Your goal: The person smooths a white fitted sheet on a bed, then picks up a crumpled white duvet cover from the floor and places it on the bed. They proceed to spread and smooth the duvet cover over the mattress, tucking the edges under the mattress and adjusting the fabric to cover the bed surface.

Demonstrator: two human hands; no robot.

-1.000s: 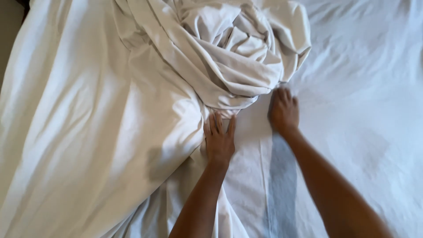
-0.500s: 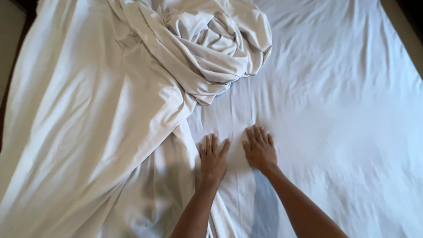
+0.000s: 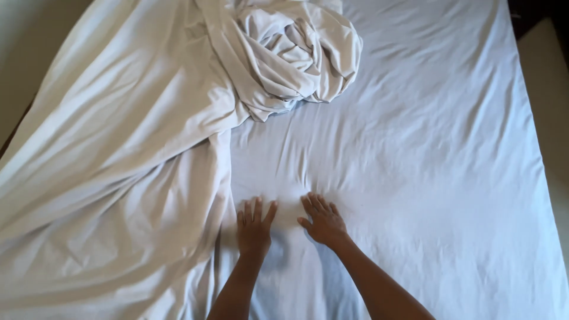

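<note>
Now both hands, left hand [image 3: 255,228] and right hand [image 3: 323,220], have slid back from the bunched cover [image 3: 290,53] and lie open, flat on the sheet [image 3: 427,154], smoothing its middle.

I see a bedroom: a wide bed [image 3: 427,148] with a white fitted sheet [image 3: 415,118], a crumpled white top sheet [image 3: 118,166] on its left side, and floor [image 3: 548,71] beside it.
</note>
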